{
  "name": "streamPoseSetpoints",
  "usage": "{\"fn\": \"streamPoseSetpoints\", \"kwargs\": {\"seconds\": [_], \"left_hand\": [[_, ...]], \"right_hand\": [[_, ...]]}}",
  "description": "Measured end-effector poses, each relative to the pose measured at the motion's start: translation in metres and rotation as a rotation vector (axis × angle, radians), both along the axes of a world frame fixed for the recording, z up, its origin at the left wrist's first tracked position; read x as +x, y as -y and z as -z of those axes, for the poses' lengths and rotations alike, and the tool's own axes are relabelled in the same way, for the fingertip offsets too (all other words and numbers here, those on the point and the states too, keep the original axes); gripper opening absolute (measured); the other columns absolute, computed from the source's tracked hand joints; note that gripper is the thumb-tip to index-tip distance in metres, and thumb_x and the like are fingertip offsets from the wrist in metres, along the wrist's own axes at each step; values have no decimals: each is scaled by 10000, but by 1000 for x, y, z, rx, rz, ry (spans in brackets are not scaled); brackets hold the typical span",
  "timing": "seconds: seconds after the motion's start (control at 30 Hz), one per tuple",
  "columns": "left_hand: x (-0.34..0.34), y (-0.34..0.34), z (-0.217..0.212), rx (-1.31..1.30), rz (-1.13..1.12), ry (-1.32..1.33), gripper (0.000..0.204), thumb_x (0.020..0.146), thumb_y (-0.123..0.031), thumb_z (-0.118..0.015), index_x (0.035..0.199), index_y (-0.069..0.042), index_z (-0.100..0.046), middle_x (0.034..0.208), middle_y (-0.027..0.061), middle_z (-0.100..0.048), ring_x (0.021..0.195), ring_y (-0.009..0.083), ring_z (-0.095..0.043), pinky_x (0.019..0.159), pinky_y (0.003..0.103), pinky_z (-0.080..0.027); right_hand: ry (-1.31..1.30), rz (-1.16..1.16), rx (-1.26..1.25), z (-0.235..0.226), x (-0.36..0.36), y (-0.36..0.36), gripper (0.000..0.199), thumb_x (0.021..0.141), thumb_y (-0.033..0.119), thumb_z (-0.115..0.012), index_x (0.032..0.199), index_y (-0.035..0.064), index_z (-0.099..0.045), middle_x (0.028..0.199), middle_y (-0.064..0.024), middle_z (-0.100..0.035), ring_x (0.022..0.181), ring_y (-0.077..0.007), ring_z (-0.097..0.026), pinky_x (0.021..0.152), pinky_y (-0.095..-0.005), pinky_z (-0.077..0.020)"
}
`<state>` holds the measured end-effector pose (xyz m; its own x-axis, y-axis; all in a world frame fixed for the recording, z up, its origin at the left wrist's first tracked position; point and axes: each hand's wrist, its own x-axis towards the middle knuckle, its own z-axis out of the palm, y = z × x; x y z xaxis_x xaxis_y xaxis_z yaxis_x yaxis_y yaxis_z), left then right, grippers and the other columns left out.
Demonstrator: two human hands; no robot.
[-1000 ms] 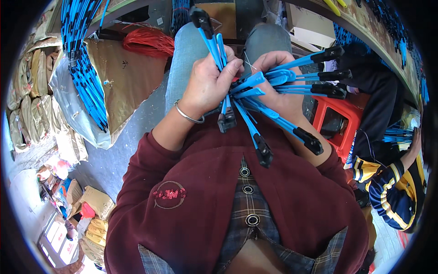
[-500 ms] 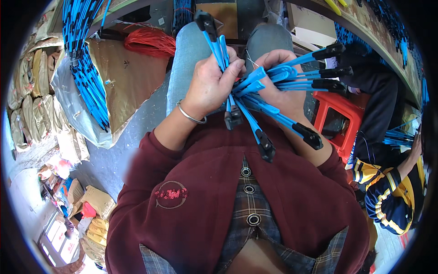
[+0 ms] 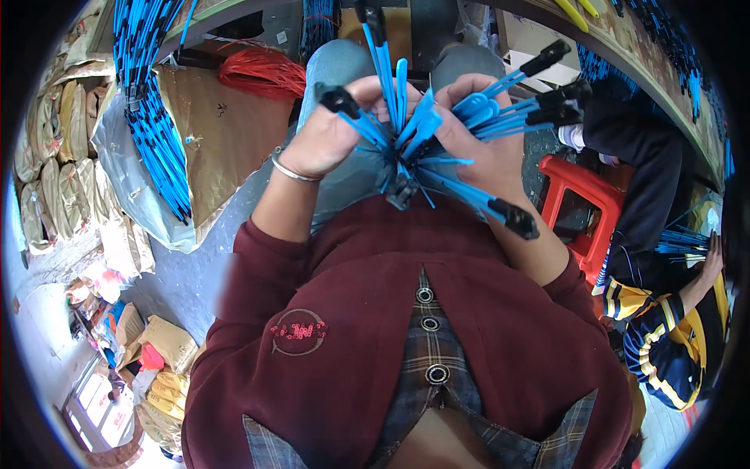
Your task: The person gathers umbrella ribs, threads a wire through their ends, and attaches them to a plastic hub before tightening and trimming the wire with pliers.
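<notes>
A bundle of thin blue strips (image 3: 418,129) with black end pieces fans out in front of my lap. My right hand (image 3: 496,156) is closed round its right side, thumb pressed against the strips. Curled at the left side of the bundle, my left hand (image 3: 324,141) grips some strips, its fingertips partly hidden behind them. Black ends point outward on several sides, one black end piece (image 3: 516,219) at the lower right and another (image 3: 337,100) beside my left hand. Where the strips meet in the middle is too crowded to make out.
A long bunch of similar blue strips (image 3: 156,156) lies on plastic and brown paper at left, near red cord (image 3: 262,72). A wooden bench (image 3: 648,66) with more strips curves along the right. Nearby are a red stool (image 3: 582,187) and a co-worker's hand (image 3: 709,270) at other strips.
My left hand has shifted left and turned, its thumb no longer showing over the strips. The bundle has turned and spread, with black ends now pointing farther up and left.
</notes>
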<state>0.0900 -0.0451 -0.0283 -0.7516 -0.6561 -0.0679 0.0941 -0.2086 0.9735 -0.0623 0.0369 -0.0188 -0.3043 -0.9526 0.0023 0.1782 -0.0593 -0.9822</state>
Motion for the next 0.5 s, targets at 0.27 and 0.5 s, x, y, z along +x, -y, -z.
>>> {"fn": "streamPoseSetpoints", "kwargs": {"seconds": [0.27, 0.5], "left_hand": [[-2, 1, 3, -324, 93, 82, 444, 669, -103, -679, 1071, -32, -503, 936, 35, -554, 861, 129, -525, 791, 266, -430], [-2, -4, 0, -337, 113, -21, 418, 661, -83, -681, 1034, -34, -498, 943, 39, -545, 860, 129, -520, 769, 278, -434]], "right_hand": [[-87, 53, -31, 8, -5, 8, 156, 766, 75, -668, 846, 29, -542, 687, 19, -544, 616, -43, -495, 558, -199, -421], [-42, -179, 67, 6, -12, 2, 298, 767, 81, -674, 999, 18, -498, 852, -33, -563, 797, -98, -538, 729, -235, -449]]}}
